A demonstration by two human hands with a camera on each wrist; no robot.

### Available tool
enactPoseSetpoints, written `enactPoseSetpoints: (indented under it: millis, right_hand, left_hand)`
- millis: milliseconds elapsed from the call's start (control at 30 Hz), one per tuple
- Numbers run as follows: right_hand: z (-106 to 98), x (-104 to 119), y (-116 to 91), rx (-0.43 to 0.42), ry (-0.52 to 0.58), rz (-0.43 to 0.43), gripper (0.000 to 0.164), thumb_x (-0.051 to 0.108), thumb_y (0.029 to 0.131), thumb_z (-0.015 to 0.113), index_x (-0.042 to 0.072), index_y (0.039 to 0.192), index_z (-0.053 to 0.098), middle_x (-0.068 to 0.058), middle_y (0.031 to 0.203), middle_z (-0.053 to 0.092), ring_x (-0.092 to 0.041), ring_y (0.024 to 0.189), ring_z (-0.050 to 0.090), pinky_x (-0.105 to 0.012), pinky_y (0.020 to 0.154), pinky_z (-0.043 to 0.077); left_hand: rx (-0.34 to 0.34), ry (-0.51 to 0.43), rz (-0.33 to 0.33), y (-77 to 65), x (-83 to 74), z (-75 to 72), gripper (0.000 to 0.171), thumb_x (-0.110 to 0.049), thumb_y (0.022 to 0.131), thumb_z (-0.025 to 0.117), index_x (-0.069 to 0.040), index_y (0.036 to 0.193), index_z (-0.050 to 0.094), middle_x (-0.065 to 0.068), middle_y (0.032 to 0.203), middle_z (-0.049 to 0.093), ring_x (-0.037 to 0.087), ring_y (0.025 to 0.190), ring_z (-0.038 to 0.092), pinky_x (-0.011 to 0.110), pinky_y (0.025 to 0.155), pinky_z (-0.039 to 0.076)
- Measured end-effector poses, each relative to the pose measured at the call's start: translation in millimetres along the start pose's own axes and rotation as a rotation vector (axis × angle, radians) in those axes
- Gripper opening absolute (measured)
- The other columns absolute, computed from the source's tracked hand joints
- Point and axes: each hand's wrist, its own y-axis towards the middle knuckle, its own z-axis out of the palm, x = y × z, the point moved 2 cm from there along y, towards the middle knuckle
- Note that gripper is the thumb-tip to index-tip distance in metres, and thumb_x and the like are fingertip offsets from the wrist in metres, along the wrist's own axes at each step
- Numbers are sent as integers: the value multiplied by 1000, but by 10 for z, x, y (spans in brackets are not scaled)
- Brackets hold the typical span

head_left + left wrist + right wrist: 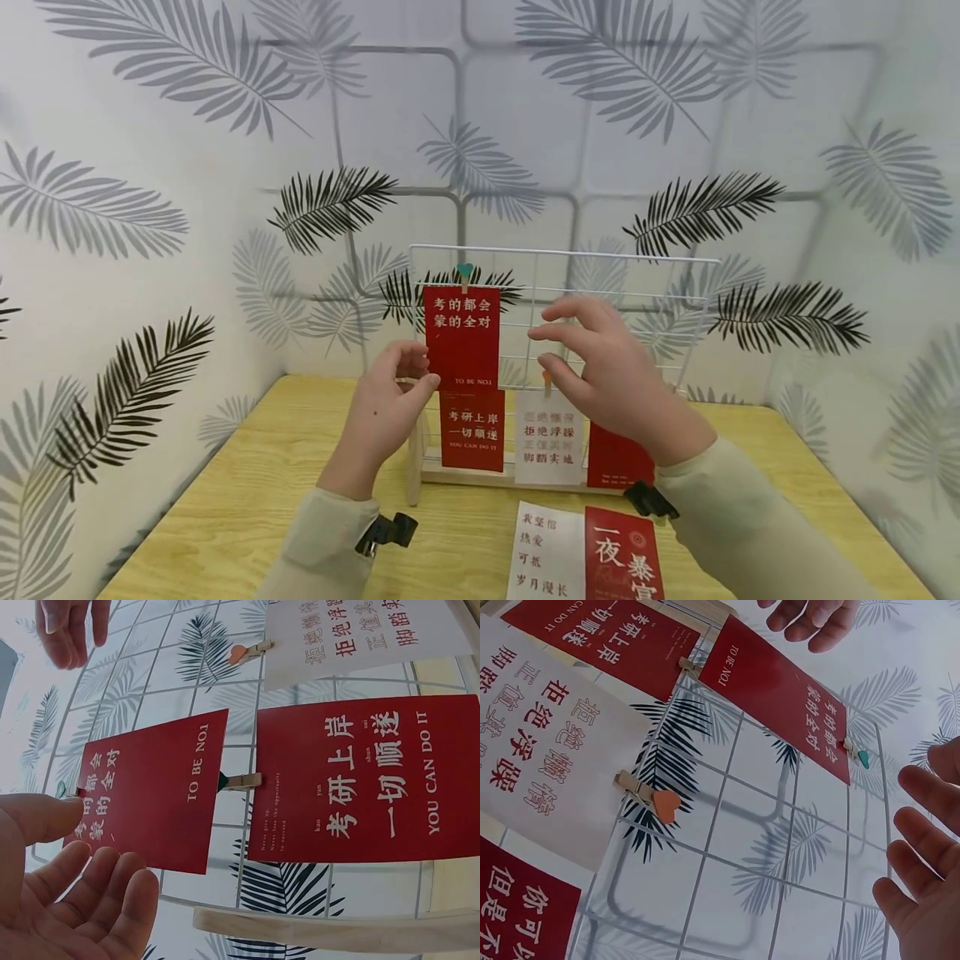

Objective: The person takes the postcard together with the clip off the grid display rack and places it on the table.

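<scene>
Currently | left hand [386, 408]: grip apart, beside upper red card [462, 354] | right hand [611, 367]: grip apart, before wire rack [562, 252] | upper red card: clipped on rack's left side by teal heart clip [465, 271], above lower red card [472, 454] | white card [543, 550]: flat on worktop [247, 483]

- Upper red card [462, 337]: white lettering, "TO BE NO.1", hanging upright at the rack's left from a teal heart clip [465, 272].
- Grid rack [562, 252]: white wire, standing upright on a wooden base [480, 478].
- Lower red card [472, 433]: "YOU CAN DO IT", just below the upper one.
- White card [549, 446]: right of that, under an orange heart clip [666, 805].
- Right-hand red card [611, 454]: farther right, partly hidden.
</scene>
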Motion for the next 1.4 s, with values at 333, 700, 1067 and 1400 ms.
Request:
enactPoseSetpoints:
  millis: [333, 700, 1067, 1400]
  right_hand:
    - [4, 50, 297, -15, -11, -26, 27, 18, 93, 73, 10, 118, 73, -12, 137, 56, -31, 131, 46, -50, 106, 42]
    - [-40, 47, 747, 99, -133, 55, 36, 32, 96, 67, 16, 128, 70, -10, 149, 49, -31, 144, 34, -51, 118, 26]
    - [120, 97, 1068, 267, -308, 106, 44, 41, 99, 58, 18, 136, 66, -10, 153, 45, -32, 148, 26, -50, 121, 14]
    - [248, 125, 1178, 316, -377, 121, 47, 42, 100, 55, 19, 140, 62, -10, 155, 43, -32, 149, 25, -59, 119, 14]
  left_hand:
    - [-27, 8, 22, 131, -6, -67, 40, -15, 96, 68, -7, 133, 54, 11, 115, 61, 26, 107, 58, 45, 95, 51]
    - [20, 53, -59, 228, -1, -79, 44, -23, 98, 65, -12, 137, 49, 7, 121, 60, 28, 114, 58, 49, 95, 51]
    - [55, 103, -119, 293, -33, -57, 42, -29, 99, 63, -15, 138, 51, 6, 122, 62, 27, 113, 61, 48, 90, 53]
    - [51, 129, -124, 352, -46, -48, 38, -25, 102, 60, -14, 138, 51, 8, 120, 64, 28, 107, 62, 48, 90, 52]
